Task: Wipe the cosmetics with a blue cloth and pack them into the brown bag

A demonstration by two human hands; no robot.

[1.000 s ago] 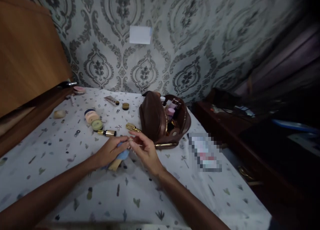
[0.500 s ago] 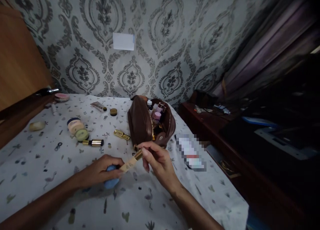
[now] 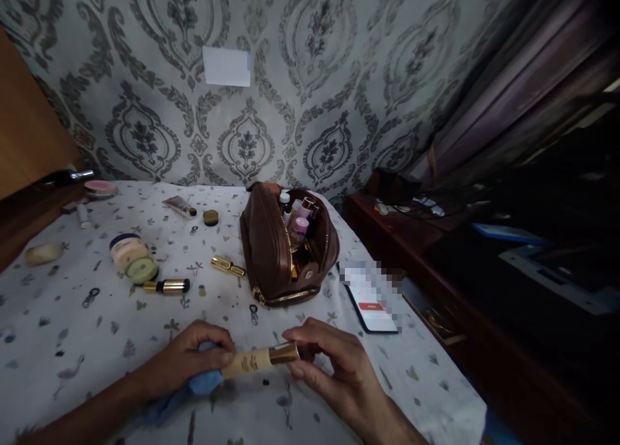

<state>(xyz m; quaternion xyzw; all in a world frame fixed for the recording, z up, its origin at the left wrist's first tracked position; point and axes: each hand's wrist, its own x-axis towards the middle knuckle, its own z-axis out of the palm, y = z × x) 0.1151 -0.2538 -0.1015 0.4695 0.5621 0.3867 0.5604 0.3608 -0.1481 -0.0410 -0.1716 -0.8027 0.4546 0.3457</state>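
Observation:
My left hand (image 3: pixel 194 358) is closed on the lower end of a beige makeup tube (image 3: pixel 247 362) with a shiny gold cap. A blue cloth (image 3: pixel 206 383) is bunched in the same hand, under the tube. My right hand (image 3: pixel 334 367) curls its thumb and fingers around the cap's end at the right. The tube lies nearly level above the patterned tablecloth (image 3: pixel 271 425). Behind the hands stands an open brown makeup bag (image 3: pixel 264 251), with small bottles (image 3: pixel 300 225) inside it.
Left of the bag lie a gold tube (image 3: pixel 227 265), a black-and-gold tube (image 3: pixel 169 286), a green-lidded jar (image 3: pixel 141 270), a cream jar (image 3: pixel 126 248), and a small round pot (image 3: pixel 210 217). A phone (image 3: pixel 372 306) lies right of the bag, near the table's edge.
Both hands have come lower and nearer with the makeup tube, which has turned from slanted to almost level. More of its gold cap shows. The view has shifted slightly.

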